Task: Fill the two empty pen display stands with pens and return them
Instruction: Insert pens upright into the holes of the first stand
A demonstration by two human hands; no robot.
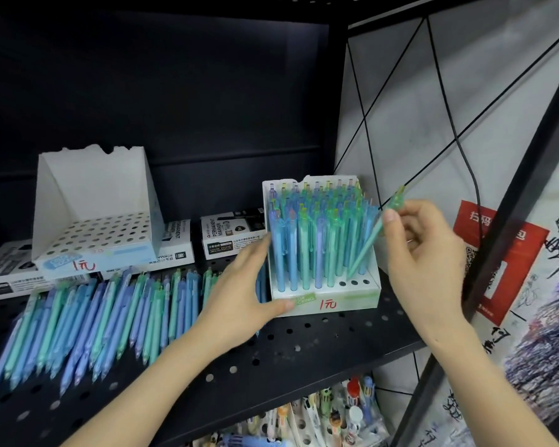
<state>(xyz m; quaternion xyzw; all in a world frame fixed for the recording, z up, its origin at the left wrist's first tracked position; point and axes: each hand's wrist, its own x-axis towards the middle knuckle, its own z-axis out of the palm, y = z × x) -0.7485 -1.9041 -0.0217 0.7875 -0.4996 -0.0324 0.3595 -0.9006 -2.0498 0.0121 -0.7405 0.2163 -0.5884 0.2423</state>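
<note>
Steadies the near stand (pixel 331 304) on the shelf (pixel 271 356) with the left hand (pixel 242 285), fingers straight against its left wall and thumb pressed to the front edge. Pinches a teal pen (pixel 368 241) near its clip end with the right hand (pixel 423 253), tip slanting down among the front-right holes. Shows three holes bare in the front row, an empty stand (pixel 91 195) back left on marker boxes (pixel 229 240), and loose pens (pixel 94 317) lying in a row before it.
</note>
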